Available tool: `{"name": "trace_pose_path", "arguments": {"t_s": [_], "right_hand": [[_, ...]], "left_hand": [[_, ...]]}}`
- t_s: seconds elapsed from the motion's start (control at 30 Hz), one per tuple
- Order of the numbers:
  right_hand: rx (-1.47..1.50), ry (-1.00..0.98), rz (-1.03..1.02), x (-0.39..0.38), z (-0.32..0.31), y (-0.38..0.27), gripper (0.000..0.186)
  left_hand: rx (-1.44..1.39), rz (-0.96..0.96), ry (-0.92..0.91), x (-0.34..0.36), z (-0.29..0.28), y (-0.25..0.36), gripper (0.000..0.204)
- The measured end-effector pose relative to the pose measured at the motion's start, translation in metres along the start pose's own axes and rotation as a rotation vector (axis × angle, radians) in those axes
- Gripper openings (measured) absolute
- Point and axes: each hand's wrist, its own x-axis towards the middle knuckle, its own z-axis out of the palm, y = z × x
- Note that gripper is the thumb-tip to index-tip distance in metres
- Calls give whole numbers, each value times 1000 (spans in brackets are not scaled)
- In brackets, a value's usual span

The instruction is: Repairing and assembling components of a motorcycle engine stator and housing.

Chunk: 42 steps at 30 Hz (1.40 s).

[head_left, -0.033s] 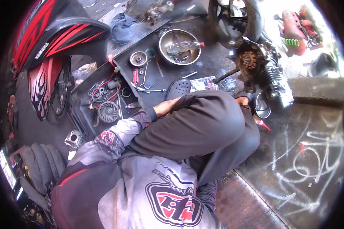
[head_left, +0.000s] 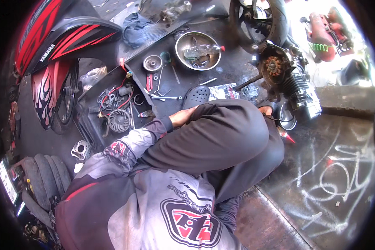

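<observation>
My left hand (head_left: 182, 117) reaches past a grey sleeve to the near side of my bent leg (head_left: 212, 137). Only its wrist and back show; dark trouser cloth hides the fingers. Just beyond it is a dark clog (head_left: 196, 96) on a foot. A combination wrench (head_left: 166, 98) lies to its left, beside red-handled pliers (head_left: 149, 82). My right arm is tucked low by my body and its hand is out of sight. Ahead to the right stands a greasy engine (head_left: 293, 81) with a copper-wound stator (head_left: 273, 66) exposed.
A metal bowl (head_left: 215, 59) holds a clear bottle (head_left: 200, 51). Wires and a fan wheel (head_left: 120, 121) lie in a black tray (head_left: 85, 130). A cylinder block (head_left: 81, 150) sits nearer me. Red-black fairing (head_left: 71, 43) rises at left, a wheel (head_left: 279, 25) at the back.
</observation>
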Motion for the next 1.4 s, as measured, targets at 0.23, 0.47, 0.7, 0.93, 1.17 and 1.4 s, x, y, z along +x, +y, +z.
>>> {"name": "trace_pose_path", "arguments": {"t_s": [0.23, 0.47, 0.7, 0.93, 1.17, 1.4], "right_hand": [[246, -22, 13, 2, -4, -93, 48], [234, -98, -11, 2, -17, -205, 47], [71, -162, -421, -44, 56, -350, 51], [-654, -370, -711, -16, 139, -373, 45], [-742, -758, -581, -15, 175, -370, 52], [-797, -734, -591, -20, 192, -383, 58]], "left_hand": [[-28, 83, -133, -78, 18, 115, 84], [293, 181, -103, -99, -1, 104, 96], [234, 217, -129, -93, -17, 88, 77], [184, 327, -9, -83, -22, 64, 68], [-41, 135, 13, -85, -36, 58, 70], [-93, 95, -91, -78, -44, 58, 71]]}}
